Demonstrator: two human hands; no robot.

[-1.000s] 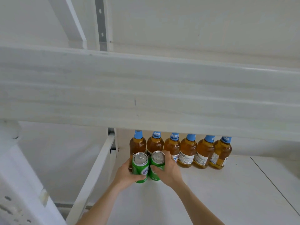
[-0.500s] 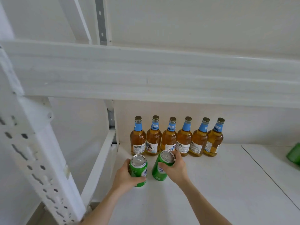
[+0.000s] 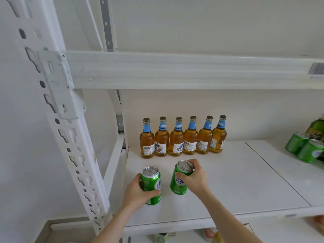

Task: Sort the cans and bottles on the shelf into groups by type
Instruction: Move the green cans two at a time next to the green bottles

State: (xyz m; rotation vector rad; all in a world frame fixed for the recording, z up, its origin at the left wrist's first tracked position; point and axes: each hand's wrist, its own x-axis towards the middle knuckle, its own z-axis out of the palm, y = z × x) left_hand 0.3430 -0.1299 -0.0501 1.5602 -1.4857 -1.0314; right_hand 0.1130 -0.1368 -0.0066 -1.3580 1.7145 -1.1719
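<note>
Several amber bottles (image 3: 182, 137) with blue neck labels stand in a row at the back of the white shelf (image 3: 228, 181). In front of them, my left hand (image 3: 138, 193) grips a green can (image 3: 151, 185) standing upright near the shelf's left front. My right hand (image 3: 194, 179) holds a second green can (image 3: 179, 181) from the right side, tilted slightly; its base is at or just above the shelf. The two cans are a little apart.
More green cans (image 3: 305, 148) and a green bottle (image 3: 315, 126) crowd the shelf's right edge. A white perforated upright (image 3: 70, 137) stands at the left front. The shelf above (image 3: 175, 71) overhangs. Coloured items show on the level below (image 3: 210, 234).
The view has pulled back and down, so the upper shelf beam sits higher. Both hands drew the two cans toward the front edge, away from the bottles, and the cans spread apart.
</note>
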